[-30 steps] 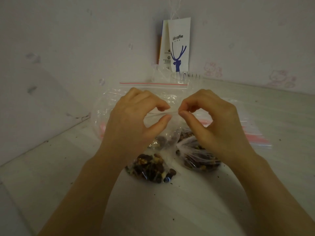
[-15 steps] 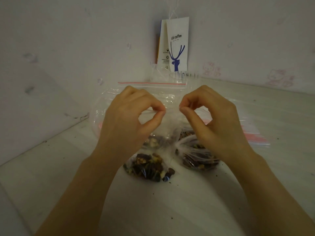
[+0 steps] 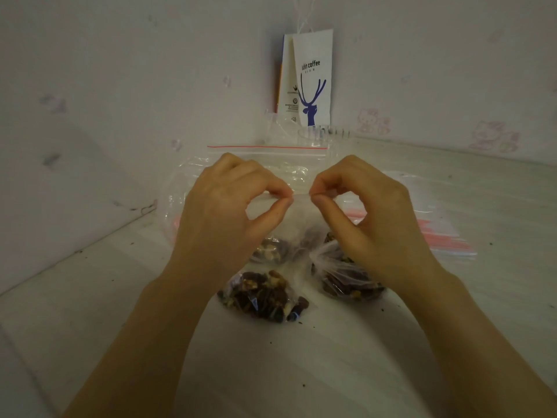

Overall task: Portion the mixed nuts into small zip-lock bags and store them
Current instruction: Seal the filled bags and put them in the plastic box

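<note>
Closest to me on the pale bench point(image 3: 301, 372) lies a filled bag of mixed nuts point(image 3: 265, 297), flat, just past my left wrist. Just to its right, a second filled bag point(image 3: 346, 282) sits partly under my right wrist.

Above them I hold a third small zip-lock bag point(image 3: 297, 218) upright, its nuts point(image 3: 274, 251) settled at the bottom. My left hand point(image 3: 229, 212) has a narrow grip, thumb and forefinger pinching the bag's top edge. My right hand point(image 3: 370, 212) pinches the same edge just beside it, and the two pinches are nearly touching.

Behind my hands is a large clear zip bag point(image 3: 265, 152) with a red strip along its top. Off to the right lies a stack of empty zip bags point(image 3: 446, 239). In the far corner is a white paper coffee bag point(image 3: 313, 82) against the wall, with a clear plastic container point(image 3: 325, 135) in front of it.
</note>
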